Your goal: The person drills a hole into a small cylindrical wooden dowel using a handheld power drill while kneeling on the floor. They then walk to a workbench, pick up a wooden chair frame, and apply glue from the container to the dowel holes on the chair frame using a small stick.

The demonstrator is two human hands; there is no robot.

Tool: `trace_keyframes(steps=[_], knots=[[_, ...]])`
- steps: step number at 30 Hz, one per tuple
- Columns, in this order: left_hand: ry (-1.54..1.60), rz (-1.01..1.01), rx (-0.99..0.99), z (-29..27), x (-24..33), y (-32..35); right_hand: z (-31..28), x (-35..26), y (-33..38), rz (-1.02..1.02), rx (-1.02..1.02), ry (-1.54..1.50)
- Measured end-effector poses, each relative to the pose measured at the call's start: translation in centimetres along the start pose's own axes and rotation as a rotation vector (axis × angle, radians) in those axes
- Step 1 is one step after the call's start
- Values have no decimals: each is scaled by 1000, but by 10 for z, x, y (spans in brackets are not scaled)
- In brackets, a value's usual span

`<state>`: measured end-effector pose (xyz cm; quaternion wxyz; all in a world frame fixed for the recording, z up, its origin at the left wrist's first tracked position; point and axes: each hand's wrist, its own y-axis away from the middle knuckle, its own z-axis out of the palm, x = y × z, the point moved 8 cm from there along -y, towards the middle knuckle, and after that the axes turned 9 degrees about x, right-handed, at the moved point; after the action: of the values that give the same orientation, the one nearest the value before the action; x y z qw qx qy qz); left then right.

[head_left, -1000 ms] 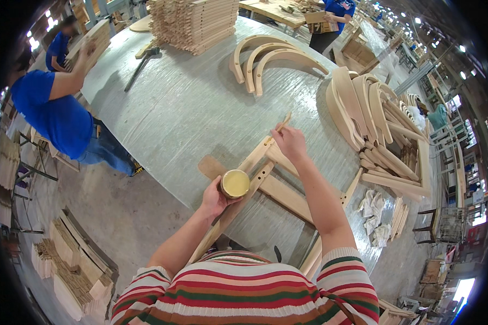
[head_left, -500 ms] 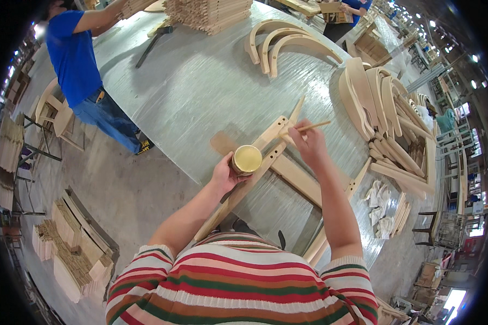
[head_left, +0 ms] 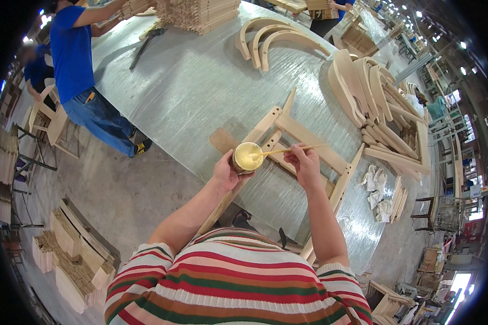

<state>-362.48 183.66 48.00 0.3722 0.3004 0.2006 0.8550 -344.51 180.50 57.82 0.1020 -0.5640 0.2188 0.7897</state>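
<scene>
The left hand [head_left: 226, 172] grips a small glue cup [head_left: 246, 156] above the wooden frame [head_left: 303, 142] on the table [head_left: 200, 92] while the right hand [head_left: 305, 162] pinches a thin stick [head_left: 287, 150] dipped in it, so gluing looks unfinished.

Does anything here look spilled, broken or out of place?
Nothing stands out. The left hand holds the cup of pale glue upright, with no spill visible on the wooden frame.

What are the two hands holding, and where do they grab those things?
The left hand grips a small round cup of pale paste around its side. The right hand pinches a thin stick near the middle, tip in the paste.
</scene>
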Motion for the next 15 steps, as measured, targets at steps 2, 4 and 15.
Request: trace_keyframes(steps=[2,4,15], knots=[[-3,7,0,1,2,1,-4,-1,7,-9,13,-110],[-13,9,9,4,2,3,-10,-2,12,-17,55,-181],[-65,-22,-14,41,-14,-7,-57,51,6,200,348,-389]])
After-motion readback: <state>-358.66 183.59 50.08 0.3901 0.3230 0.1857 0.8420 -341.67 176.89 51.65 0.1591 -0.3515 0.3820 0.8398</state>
